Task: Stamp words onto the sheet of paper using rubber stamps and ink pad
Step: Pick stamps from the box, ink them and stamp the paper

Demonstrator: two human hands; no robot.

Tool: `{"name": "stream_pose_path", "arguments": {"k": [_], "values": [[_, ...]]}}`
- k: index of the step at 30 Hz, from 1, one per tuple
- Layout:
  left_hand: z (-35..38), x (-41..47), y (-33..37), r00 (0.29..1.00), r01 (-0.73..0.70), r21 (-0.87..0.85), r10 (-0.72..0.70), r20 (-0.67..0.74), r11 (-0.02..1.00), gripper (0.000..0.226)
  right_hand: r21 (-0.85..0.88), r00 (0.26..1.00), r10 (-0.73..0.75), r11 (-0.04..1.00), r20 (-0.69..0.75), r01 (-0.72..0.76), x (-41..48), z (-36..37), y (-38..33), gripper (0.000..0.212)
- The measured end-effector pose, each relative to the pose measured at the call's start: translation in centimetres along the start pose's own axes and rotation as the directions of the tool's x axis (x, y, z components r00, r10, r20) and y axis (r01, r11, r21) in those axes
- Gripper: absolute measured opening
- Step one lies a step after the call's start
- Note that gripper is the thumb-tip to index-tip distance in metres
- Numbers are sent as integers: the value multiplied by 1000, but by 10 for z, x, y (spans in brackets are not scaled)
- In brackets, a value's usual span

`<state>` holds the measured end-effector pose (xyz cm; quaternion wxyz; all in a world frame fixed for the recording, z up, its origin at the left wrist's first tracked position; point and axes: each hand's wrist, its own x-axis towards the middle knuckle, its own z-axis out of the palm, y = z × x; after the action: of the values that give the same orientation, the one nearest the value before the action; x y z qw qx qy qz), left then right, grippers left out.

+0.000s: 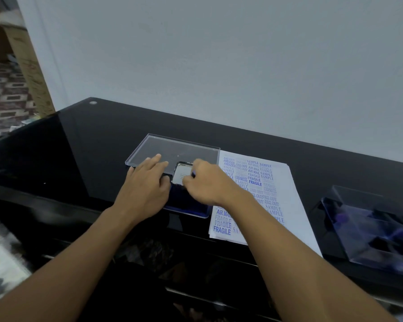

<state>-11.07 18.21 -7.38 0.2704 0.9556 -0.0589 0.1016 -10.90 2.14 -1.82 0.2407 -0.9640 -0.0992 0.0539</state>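
The ink pad (189,209), a blue tray with its clear lid (179,147) swung open behind it, lies on the black table. My left hand (144,184) rests on the pad's left side, its straight fingers reaching onto the lid. My right hand (205,182) pinches a small rectangular rubber stamp (180,174) with a shiny top, held down over the pad. Whether the stamp touches the ink is hidden. The sheet of paper (289,205) lies just right of the pad, covered with blue stamped words such as FRAGILE, SAMPLE and AIR MAIL.
A clear plastic box (370,228) holding several dark stamps stands at the right, beyond the paper. The glossy black table (79,147) runs back to a pale wall; its left edge drops to a patterned floor with cardboard.
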Motion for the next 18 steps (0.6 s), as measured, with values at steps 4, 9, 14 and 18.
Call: {"name": "stream_pose_path", "arguments": {"k": [4,9,14,18], "values": [[-5,-2,19,1000,-27,-34,27,3,999,48,-24,998,-6,1000,-57,4,-7,-24,18,13],[0,-5,58,990,-140,-38,141,24,989,46,20,995,70,997,-76,-69,-32,-53,46,12],[12,-10,97,972,-221,-72,225,59,973,45,-4,988,153,988,-29,-154,-65,-73,76,12],[29,-15,126,956,-261,-76,268,119,962,46,-46,979,204,978,13,-203,-89,-82,97,12]]}}
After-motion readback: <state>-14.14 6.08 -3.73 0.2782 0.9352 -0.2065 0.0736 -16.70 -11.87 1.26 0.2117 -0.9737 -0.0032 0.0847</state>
